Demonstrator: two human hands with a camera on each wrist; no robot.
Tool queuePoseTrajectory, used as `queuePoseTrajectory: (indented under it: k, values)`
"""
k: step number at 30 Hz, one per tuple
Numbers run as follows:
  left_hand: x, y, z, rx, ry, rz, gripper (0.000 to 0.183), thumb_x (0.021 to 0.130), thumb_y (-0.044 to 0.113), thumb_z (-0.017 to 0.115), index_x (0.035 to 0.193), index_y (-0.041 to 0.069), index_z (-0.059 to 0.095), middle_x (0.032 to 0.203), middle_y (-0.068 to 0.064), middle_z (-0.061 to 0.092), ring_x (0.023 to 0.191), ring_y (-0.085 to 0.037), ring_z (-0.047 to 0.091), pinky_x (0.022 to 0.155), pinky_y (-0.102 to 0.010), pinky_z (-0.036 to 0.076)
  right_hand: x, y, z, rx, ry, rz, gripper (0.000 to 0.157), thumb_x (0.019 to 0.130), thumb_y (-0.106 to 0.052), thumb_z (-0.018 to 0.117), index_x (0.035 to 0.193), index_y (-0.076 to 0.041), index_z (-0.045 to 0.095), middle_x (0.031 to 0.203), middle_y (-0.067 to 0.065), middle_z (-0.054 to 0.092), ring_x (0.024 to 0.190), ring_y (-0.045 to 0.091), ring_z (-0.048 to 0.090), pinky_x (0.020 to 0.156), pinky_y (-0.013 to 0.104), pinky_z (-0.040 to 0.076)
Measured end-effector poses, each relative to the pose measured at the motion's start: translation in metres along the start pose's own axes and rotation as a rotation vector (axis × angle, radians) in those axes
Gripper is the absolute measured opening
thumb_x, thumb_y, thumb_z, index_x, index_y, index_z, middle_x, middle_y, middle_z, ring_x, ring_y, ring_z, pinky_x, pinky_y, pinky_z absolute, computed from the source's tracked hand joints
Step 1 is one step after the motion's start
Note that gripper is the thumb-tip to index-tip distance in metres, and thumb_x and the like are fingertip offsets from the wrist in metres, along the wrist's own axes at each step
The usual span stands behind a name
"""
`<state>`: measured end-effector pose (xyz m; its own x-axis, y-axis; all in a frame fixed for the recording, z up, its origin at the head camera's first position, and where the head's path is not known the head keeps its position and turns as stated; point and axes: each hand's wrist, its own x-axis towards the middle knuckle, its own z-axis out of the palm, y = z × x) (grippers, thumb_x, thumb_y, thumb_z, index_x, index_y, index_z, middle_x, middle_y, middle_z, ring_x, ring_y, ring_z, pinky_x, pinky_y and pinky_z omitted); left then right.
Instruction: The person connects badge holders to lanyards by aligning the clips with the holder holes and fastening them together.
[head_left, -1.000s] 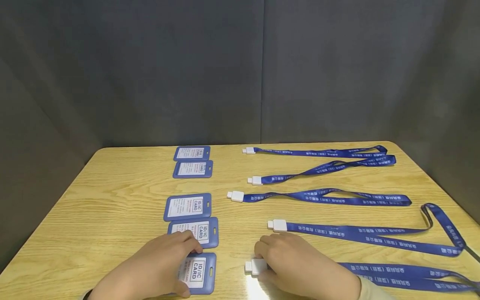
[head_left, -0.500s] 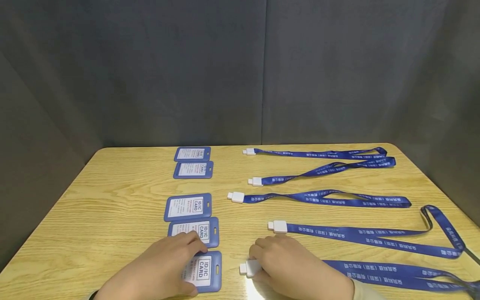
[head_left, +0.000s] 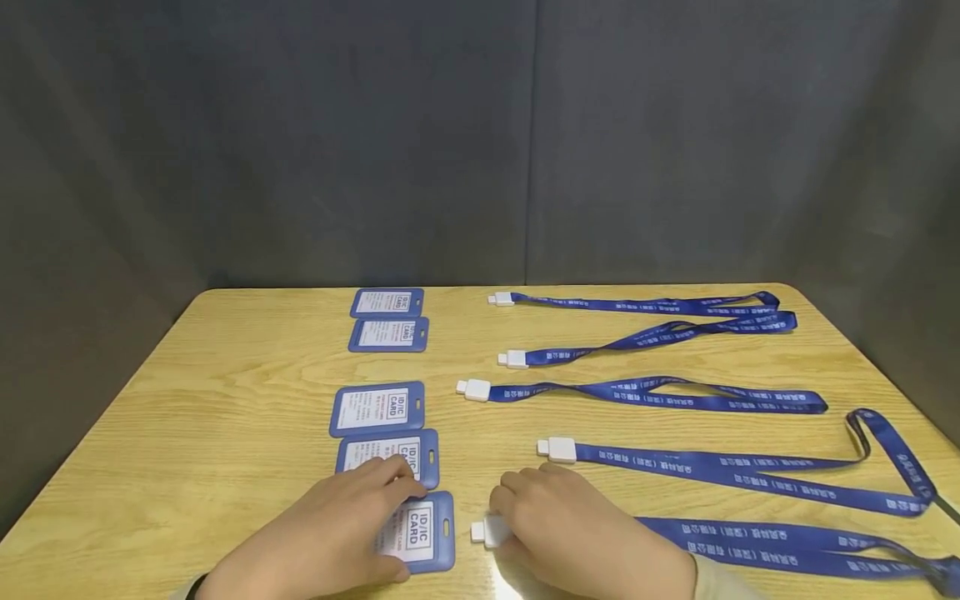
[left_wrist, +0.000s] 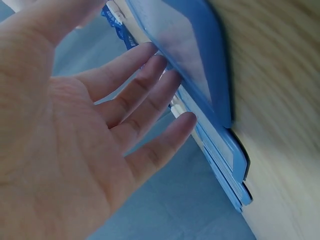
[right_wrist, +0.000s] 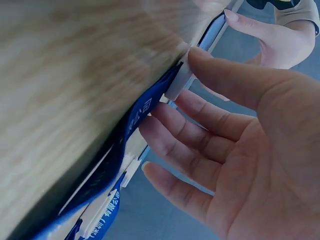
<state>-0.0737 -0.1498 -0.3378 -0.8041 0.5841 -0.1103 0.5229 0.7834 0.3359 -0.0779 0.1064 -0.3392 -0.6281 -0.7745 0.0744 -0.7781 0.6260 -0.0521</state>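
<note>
In the head view my left hand [head_left: 330, 529] grips the nearest blue ID card holder [head_left: 442, 537] between thumb and fingers, across its two long edges. The holder lies on the wooden table, its slotted end pointing right. The left wrist view has the fingertips [left_wrist: 172, 80] against the holder's far edge. My right hand [head_left: 585, 525] pinches the white plastic clip [right_wrist: 179, 82] of the nearest blue lanyard [head_left: 757, 542], whose strap trails off to the right. A short gap separates clip and holder. The hand covers part of the clip.
Several other ID card holders [head_left: 378, 408] form a column behind the left hand; one [head_left: 427, 477] nearly touches its fingers. More blue lanyards [head_left: 675, 468] stretch out on the right, white clips [head_left: 558, 450] facing left. A dark curtain [head_left: 480, 142] hangs behind the table [head_left: 187, 417].
My left hand has slid the nearest card holder right and slightly away from me. My right hand has drawn the lanyard clip left, so the two are closer together.
</note>
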Motion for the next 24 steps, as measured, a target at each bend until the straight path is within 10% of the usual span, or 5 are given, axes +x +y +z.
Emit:
queuePoseTrajectory:
  k: [24]
  values:
    - [-0.006, 0.0, 0.008, 0.002, 0.011, 0.006, 0.073, 0.074, 0.043, 0.085, 0.135, 0.012, 0.06, 0.125, 0.002, 0.057, 0.109, -0.017, 0.053, 0.093, -0.047, 0.049, 0.015, -0.014, -0.002, -0.086, -0.02, 0.012, 0.018, 0.085, -0.028, 0.077, 0.092, -0.014, 0.069, 0.079, -0.007, 0.061, 0.068, 0.007, 0.053, 0.061, 0.021, 0.043]
